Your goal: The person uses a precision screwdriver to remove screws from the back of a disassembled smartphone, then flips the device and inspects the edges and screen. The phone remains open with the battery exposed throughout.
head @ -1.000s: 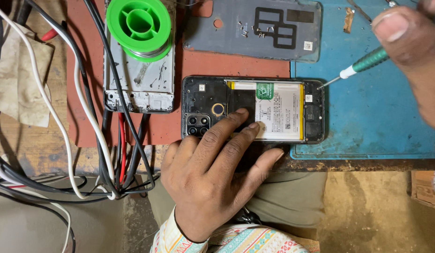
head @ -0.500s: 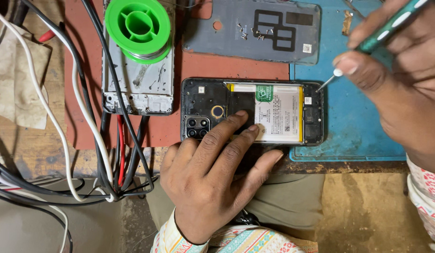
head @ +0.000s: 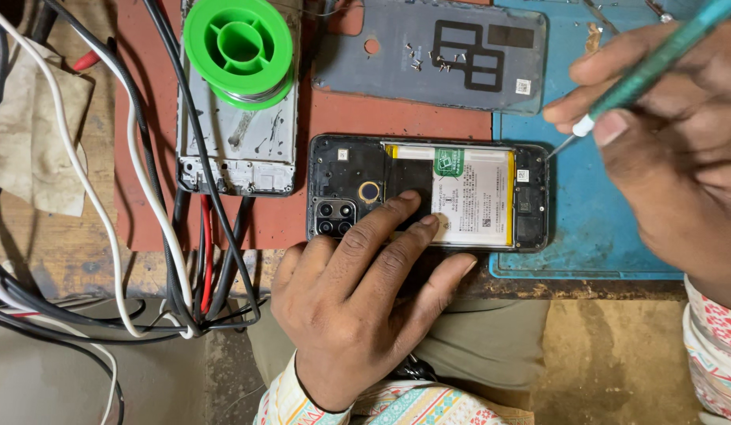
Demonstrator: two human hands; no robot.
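- Since the earlier frame, your right hand [head: 680,149] has slid in from the 2 o'clock corner, bringing the tip of the green-handled screwdriver [head: 649,67] down to the right end of the opened phone [head: 428,193]; your left hand [head: 365,299] has stayed put.
- Right hand: closed around the screwdriver, thumb and fingertips pinching near its white collar; the metal tip sits at the phone's right edge, at about 3 o'clock of the phone.
- Left hand: flat and open, fingers spread, two fingertips pressing on the phone's black midsection just beside the white battery [head: 472,197].
- Opened phone: lies face down at the counter's near edge, straddling the red mat [head: 153,205] and the blue mat [head: 609,228], camera cluster at its 8 o'clock corner.
- At 12 o'clock of the phone: the grey back cover [head: 365,71], small screws resting on it.
- At 10 o'clock: a green solder spool [head: 238,49] on a bare phone frame [head: 236,157], crossed by black, white and red cables [head: 184,260].
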